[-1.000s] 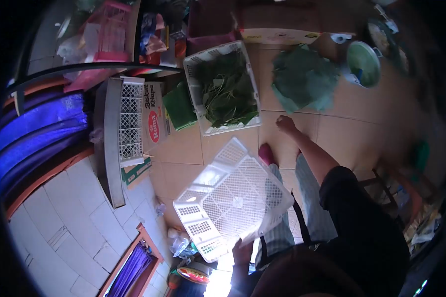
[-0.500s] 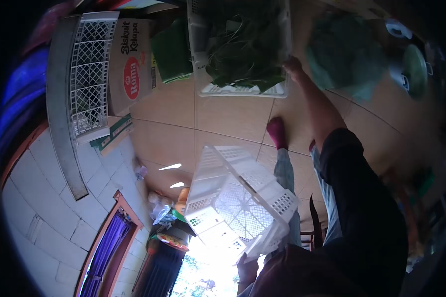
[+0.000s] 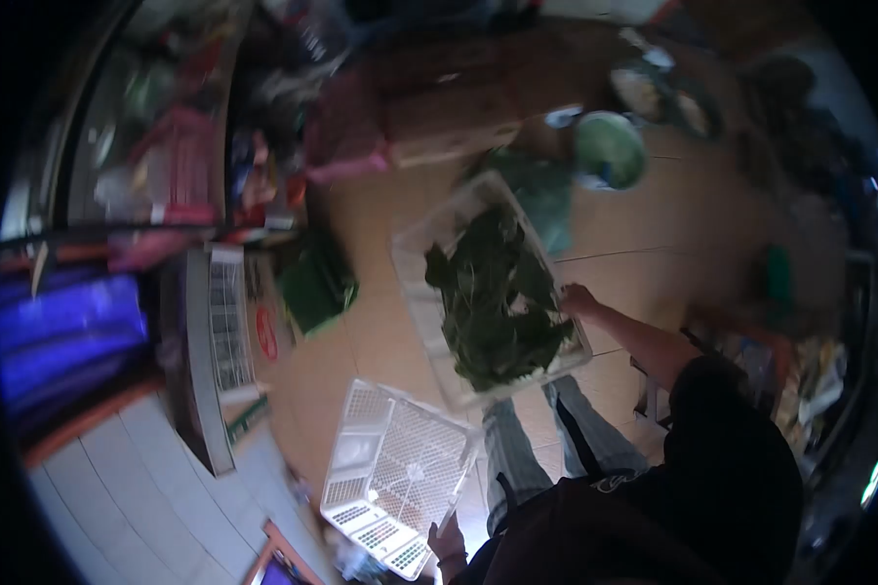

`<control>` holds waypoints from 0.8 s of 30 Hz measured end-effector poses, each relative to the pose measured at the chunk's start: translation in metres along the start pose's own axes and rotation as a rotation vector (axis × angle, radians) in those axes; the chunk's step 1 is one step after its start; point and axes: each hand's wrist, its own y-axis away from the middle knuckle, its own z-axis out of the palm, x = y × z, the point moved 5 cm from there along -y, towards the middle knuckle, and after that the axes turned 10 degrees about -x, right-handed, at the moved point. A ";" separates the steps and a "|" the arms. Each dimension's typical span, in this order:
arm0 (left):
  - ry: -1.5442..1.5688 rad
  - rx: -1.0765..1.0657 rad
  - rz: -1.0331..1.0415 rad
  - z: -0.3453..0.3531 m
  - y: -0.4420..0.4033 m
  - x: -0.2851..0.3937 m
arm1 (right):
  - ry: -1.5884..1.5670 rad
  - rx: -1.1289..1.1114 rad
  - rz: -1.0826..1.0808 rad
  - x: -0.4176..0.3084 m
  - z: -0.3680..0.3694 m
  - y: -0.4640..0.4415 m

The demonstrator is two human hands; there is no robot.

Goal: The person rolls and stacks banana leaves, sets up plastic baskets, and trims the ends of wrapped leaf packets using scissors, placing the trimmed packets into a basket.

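Observation:
My right hand [image 3: 579, 300] is closed on the right rim of a white plastic crate [image 3: 410, 255]. Large green leaves [image 3: 498, 302] lie heaped inside this crate, in front of my legs. At the lower left, my left hand [image 3: 447, 538] grips the edge of a second white plastic crate [image 3: 400, 458]. That one is tilted, its lattice bottom showing and nothing inside. Its upper right corner comes close to the leaf crate; whether they touch I cannot tell.
Green folded material [image 3: 314, 288] lies on the tiled floor beside a cardboard box [image 3: 263, 317]. Beyond the leaf crate are a dark green plastic bag [image 3: 541, 195] and a pale green bucket [image 3: 610, 151]. A crowded shelf [image 3: 156, 229] stands at left. The view is partly blurred.
My view has turned and shifted. The leaf crate now appears nearer my legs and slanted, still in my right hand. The other crate, still in my left hand, has tilted differently.

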 end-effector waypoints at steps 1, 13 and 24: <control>-0.038 -0.085 -0.024 0.003 -0.014 0.011 | -0.155 0.002 0.131 0.006 -0.024 0.048; -0.422 -0.386 -0.660 0.233 -0.129 -0.021 | -0.505 0.620 0.424 0.183 -0.038 0.402; -0.835 -0.597 -0.281 0.479 0.014 -0.322 | -1.194 1.139 0.374 0.322 -0.104 0.521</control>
